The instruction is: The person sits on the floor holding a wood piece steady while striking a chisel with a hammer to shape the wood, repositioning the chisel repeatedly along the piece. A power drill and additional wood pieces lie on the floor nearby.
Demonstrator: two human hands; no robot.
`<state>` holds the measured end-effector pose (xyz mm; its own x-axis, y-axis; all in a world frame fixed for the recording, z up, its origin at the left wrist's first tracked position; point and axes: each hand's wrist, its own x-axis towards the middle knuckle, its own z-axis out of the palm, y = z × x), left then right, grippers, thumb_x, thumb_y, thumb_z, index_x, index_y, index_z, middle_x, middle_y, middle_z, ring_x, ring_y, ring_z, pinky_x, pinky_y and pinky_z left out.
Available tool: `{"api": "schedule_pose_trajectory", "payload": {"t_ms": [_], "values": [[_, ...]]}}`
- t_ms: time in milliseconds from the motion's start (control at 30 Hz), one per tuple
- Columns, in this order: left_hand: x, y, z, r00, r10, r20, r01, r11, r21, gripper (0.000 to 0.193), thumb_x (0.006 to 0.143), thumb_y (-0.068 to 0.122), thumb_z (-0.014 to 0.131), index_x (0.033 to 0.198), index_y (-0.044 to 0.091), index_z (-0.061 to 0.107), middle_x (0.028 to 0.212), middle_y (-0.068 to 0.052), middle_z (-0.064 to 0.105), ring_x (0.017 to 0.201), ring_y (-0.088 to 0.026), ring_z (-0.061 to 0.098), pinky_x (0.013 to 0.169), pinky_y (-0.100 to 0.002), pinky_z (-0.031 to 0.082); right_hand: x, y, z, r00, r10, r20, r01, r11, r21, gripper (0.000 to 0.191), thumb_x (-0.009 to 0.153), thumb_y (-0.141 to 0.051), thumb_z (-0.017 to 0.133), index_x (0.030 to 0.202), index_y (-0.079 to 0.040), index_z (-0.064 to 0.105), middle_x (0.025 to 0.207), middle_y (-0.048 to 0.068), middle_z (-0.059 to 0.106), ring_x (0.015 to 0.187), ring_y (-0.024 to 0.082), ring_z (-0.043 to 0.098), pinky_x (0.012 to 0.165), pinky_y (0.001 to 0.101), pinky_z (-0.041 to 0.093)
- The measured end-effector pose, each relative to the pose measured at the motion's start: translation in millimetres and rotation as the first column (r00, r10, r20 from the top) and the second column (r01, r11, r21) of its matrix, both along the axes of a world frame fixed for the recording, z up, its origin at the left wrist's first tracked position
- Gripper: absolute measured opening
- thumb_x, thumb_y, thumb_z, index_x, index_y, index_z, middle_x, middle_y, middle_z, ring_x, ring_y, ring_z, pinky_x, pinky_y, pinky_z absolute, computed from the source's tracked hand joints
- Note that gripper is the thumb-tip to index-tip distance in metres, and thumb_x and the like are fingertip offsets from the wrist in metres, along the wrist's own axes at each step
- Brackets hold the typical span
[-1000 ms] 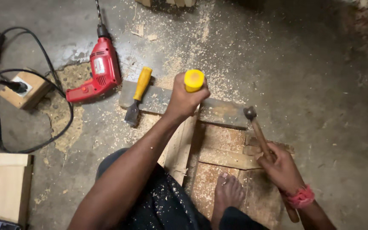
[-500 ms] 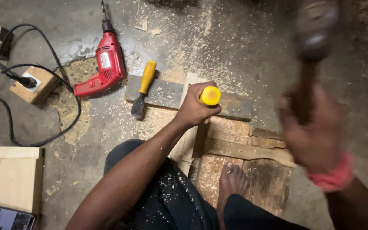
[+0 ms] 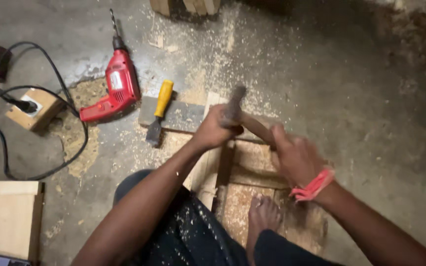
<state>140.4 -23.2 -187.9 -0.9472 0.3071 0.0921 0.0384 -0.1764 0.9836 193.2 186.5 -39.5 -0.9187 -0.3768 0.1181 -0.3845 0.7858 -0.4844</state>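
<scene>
Hammer [image 3: 234, 106], wooden-handled and steel-headed, has dropped from overhead onto the chisel top; right hand [image 3: 297, 157] fingers wrapped round its handle, left hand [image 3: 215, 130] fisted around the hidden chisel. Keep strikes square.

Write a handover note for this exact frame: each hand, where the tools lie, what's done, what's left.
Left hand: fisted around a tool held upright on the wood strip; the tool is hidden in the fist.
Right hand: grips the hammer, head blurred at the left fist.
Second chisel, yellow handle, lies on the grey block; red drill to its left.
Done: shavings litter the floor.
Left: cut depth hidden, cannot tell.
</scene>
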Motion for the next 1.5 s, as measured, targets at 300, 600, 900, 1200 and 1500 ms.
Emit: {"api": "schedule_pose_trajectory", "payload": {"t_ms": [300, 600, 900, 1200, 1500], "values": [[-26.9, 7.4, 76.4, 0.973, -0.039, 0.228, 0.088, 0.974, -0.209, 0.012, 0.087, 0.019, 0.068, 0.092, 0.008, 0.066, 0.083, -0.003, 0.071, 0.076, -0.016, 0.069, 0.071, -0.034, 0.058, 34.7, 71.6, -94.3, 0.88, -0.236, 0.412, 0.381, 0.87, -0.315, 0.014, 0.095, -0.015, 0.067, 0.094, -0.002, 0.064, 0.068, 0.001, 0.055, 0.063, 0.01, 0.05, 0.055, 0.0312, 0.043], [11.9, -26.6, 8.5, 0.977, -0.069, -0.201, 0.052, 0.994, -0.092, 0.017, 0.08, 0.002, 0.074, 0.088, 0.007, 0.06, 0.091, -0.003, 0.067, 0.088, -0.015, 0.065, 0.079, -0.034, 0.054, 93.0, 83.0, -168.0, 0.67, -0.209, 0.712, 0.567, 0.764, -0.309, 0.011, 0.088, -0.008, 0.069, 0.095, -0.002, 0.064, 0.069, 0.0, 0.058, 0.059, 0.009, 0.052, 0.051, 0.0275, 0.043], [-23.9, -5.9, 56.6, 0.993, 0.118, -0.008, -0.118, 0.988, -0.104, 0.012, 0.076, 0.001, 0.071, 0.075, 0.006, 0.06, 0.068, 0.002, 0.062, 0.063, -0.007, 0.06, 0.058, -0.027, 0.05, 76.7, 87.2, -128.7, 0.802, -0.207, 0.56, 0.445, 0.833, -0.33, 0.021, 0.09, -0.015, 0.071, 0.106, -0.002, 0.067, 0.075, -0.001, 0.058, 0.063, 0.006, 0.052, 0.051, 0.0248, 0.044], [-17.5, 10.2, 38.6, 0.999, 0.035, -0.023, -0.041, 0.94, -0.339, 0.016, 0.074, 0.011, 0.074, 0.072, 0.005, 0.06, 0.064, -0.001, 0.06, 0.06, -0.011, 0.06, 0.058, -0.031, 0.05, 27.2, 59.6, 13.8, 0.822, -0.265, 0.503, 0.461, 0.829, -0.316, 0.025, 0.093, -0.02, 0.07, 0.11, -0.002, 0.067, 0.067, -0.005, 0.048, 0.055, 0.004, 0.042, 0.046, 0.0244, 0.034], [-13.8, 9.7, 32.6, 0.999, 0.032, -0.018, -0.036, 0.953, -0.301, 0.019, 0.07, 0.009, 0.074, 0.07, 0.004, 0.056, 0.063, 0.0, 0.058, 0.059, -0.01, 0.059, 0.056, -0.031, 0.049, -10.6, -3.1, 41.5, 0.999, 0.028, 0.04, -0.04, 0.934, 0.354, 0.026, 0.09, -0.015, 0.066, 0.112, -0.002, 0.06, 0.064, 0.01, 0.062, 0.058, 0.026, 0.062, 0.052, 0.0408, 0.048]]}}
